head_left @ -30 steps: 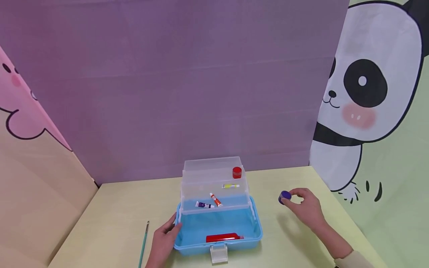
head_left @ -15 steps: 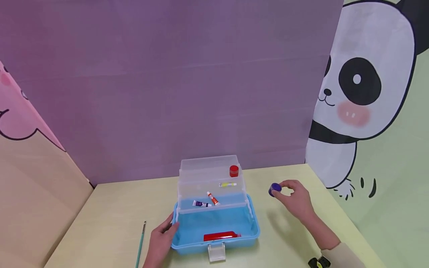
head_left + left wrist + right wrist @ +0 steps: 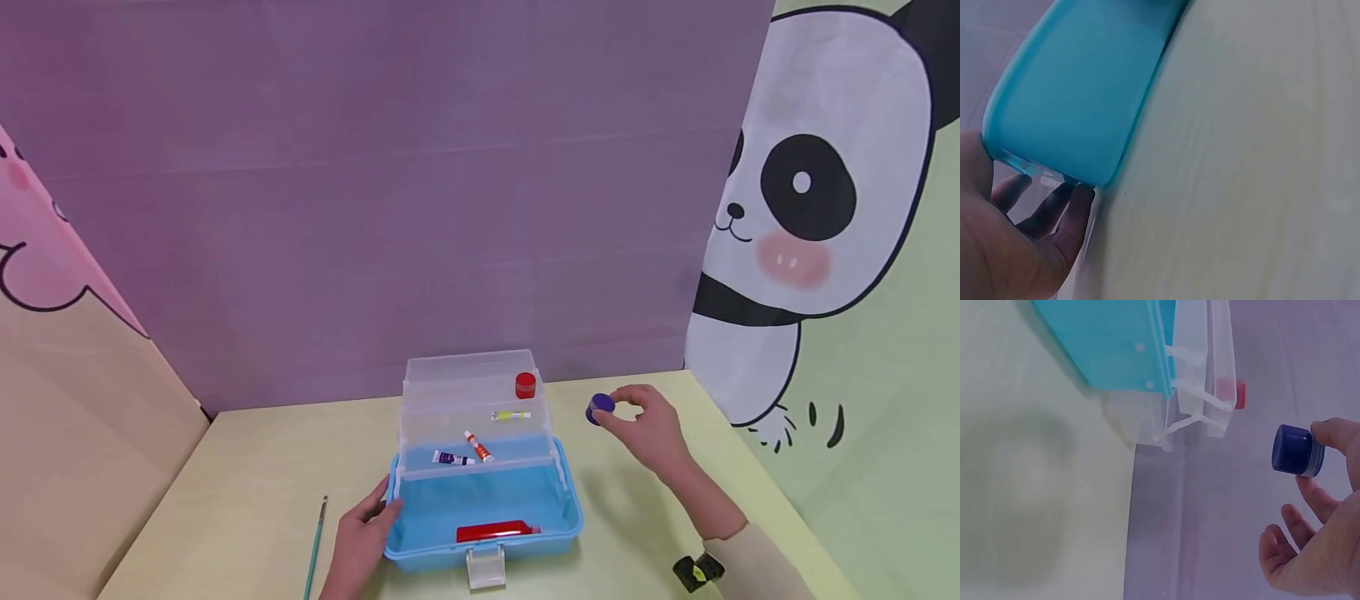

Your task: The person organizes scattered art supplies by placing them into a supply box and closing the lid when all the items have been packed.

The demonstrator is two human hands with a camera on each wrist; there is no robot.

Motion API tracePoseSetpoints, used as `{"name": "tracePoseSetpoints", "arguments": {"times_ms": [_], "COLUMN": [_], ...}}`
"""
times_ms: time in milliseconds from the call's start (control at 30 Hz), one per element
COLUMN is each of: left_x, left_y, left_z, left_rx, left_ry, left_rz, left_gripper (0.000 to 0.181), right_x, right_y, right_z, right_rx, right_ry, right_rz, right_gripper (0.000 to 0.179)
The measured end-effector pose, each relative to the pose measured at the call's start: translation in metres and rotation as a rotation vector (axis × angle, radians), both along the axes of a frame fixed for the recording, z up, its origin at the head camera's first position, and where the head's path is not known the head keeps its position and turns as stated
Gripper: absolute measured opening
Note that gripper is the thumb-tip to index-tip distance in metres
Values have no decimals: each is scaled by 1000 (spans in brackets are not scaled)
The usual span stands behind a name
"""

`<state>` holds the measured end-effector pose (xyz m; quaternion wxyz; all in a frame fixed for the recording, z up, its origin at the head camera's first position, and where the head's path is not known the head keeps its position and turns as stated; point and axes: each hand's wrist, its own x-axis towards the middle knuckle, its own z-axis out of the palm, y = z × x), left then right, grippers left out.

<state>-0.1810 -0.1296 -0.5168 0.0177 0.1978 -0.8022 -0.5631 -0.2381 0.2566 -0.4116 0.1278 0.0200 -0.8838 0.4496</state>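
Observation:
In the head view an opened toolbox-style storage box with a blue base (image 3: 540, 546) stands on the table, its clear tiered trays (image 3: 450, 385) folded out toward the back. My left hand (image 3: 357, 533) grips the left side of the box, thumb over the rim; the left wrist view has the fingers (image 3: 1075, 219) at a blue box end. Between thumb and forefinger my right hand (image 3: 651, 429) pinches a small dark blue-purple paint jar (image 3: 600, 408), held up right of the trays. The right wrist view shows this jar (image 3: 1291, 450) with the other fingers loosely curled below.
The trays hold a red paint jar (image 3: 525, 386) and yellow (image 3: 512, 415), orange-red (image 3: 478, 447) and purple (image 3: 452, 457) paint tubes. A red bottle (image 3: 495, 531) lies in the base. A teal paintbrush (image 3: 316, 546) lies left on the table (image 3: 247, 500). A purple backdrop (image 3: 375, 208) rises behind.
My right hand has carried the paint jar left and upward in the head view, closer to the trays. The left hand keeps its grip on the box. The head view has shifted slightly.

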Motion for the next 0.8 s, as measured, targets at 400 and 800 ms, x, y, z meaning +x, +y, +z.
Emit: {"name": "tracePoseSetpoints", "arguments": {"times_ms": [400, 800], "left_x": [1, 0], "left_y": [1, 1], "left_z": [2, 1], "left_rx": [-3, 8], "left_ry": [18, 0], "left_rz": [-4, -5], "left_gripper": [53, 55], "right_x": [-12, -21], "right_y": [-24, -53], "right_z": [18, 24], "right_rx": [45, 36], "right_ry": [-19, 1], "right_rz": [9, 44], "right_gripper": [38, 40]}}
